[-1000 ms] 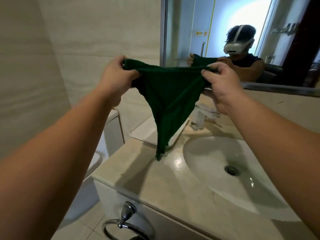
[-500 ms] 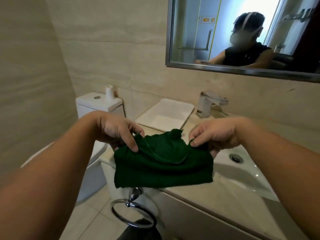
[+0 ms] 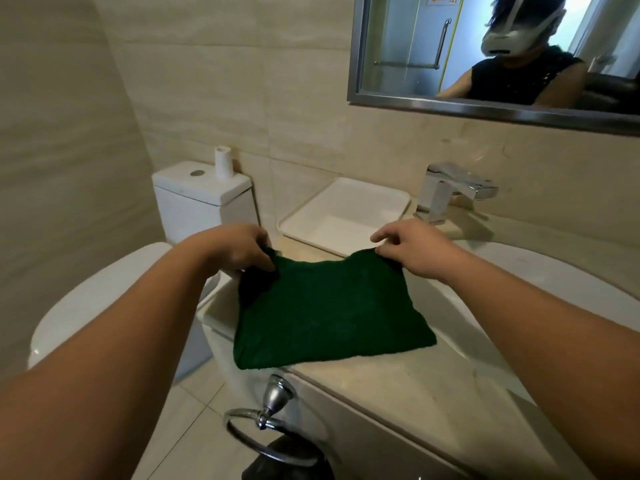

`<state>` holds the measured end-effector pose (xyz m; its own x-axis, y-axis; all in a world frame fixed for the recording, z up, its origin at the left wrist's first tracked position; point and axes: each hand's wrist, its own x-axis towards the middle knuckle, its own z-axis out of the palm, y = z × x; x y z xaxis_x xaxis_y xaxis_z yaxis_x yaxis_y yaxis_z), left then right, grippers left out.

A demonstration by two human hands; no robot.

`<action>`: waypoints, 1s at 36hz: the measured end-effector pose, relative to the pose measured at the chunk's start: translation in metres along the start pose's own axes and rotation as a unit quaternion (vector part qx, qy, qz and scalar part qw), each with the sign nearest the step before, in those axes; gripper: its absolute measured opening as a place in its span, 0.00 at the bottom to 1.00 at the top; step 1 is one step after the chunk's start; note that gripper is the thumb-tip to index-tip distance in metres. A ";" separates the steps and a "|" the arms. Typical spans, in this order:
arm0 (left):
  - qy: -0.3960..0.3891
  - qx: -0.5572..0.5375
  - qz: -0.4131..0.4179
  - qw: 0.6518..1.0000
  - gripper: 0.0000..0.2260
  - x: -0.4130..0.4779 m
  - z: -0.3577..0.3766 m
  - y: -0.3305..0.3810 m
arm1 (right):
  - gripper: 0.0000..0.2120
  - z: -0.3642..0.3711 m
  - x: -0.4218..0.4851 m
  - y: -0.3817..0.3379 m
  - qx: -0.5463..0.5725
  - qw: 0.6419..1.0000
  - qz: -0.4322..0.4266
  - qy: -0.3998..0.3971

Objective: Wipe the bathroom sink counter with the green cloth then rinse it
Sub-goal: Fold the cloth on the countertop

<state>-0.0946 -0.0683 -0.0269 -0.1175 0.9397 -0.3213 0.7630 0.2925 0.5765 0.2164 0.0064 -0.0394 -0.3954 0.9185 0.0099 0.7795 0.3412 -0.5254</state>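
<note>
The green cloth lies spread flat on the left end of the beige sink counter. My left hand pinches the cloth's far left corner. At the far right corner my right hand pinches the edge. The white basin is to the right of the cloth, partly hidden by my right forearm. A chrome faucet stands behind the basin.
A white tray sits on the counter behind the cloth. A toilet with a paper roll stands to the left. A chrome towel ring hangs on the cabinet front. A mirror is on the wall.
Both hands brought the cloth down from in front of the mirror and laid it out flat on the counter. It was bunched half a second ago.
</note>
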 end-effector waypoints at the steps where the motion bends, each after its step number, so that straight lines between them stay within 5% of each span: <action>1: 0.002 0.026 0.005 1.000 0.14 0.000 0.002 0.001 | 0.16 0.003 0.001 0.001 -0.026 1.000 -0.007 -0.006; 5: 0.019 0.097 0.024 0.995 0.20 0.003 0.011 0.006 | 0.20 0.013 0.001 0.005 -0.107 0.994 -0.028 -0.020; 9: 0.003 0.111 0.028 0.993 0.15 0.003 0.014 0.006 | 0.15 0.020 0.003 0.009 -0.120 0.991 -0.049 0.012; 16: 0.019 0.115 0.057 0.992 0.09 -0.002 0.021 0.009 | 0.03 0.016 0.002 0.007 -0.003 0.998 -0.047 0.048; 22: 0.066 -0.053 0.099 0.991 0.05 -0.011 0.021 0.015 | 0.03 0.005 -0.006 0.009 0.213 0.977 0.001 0.013; 27: 0.009 -0.251 0.114 0.961 0.07 -0.020 0.018 0.018 | 0.05 -0.006 -0.019 0.002 0.281 0.959 0.030 -0.006; 36: -0.068 -0.355 0.065 0.930 0.12 -0.033 0.000 0.007 | 0.06 -0.030 -0.037 0.012 0.386 0.915 0.090 -0.078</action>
<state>-0.0853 -0.0976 -0.0120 0.0659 0.9583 -0.2780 0.1466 0.2663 0.9527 0.2548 -0.0175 -0.0206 -0.4068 0.8851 -0.2260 0.2875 -0.1108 -0.9514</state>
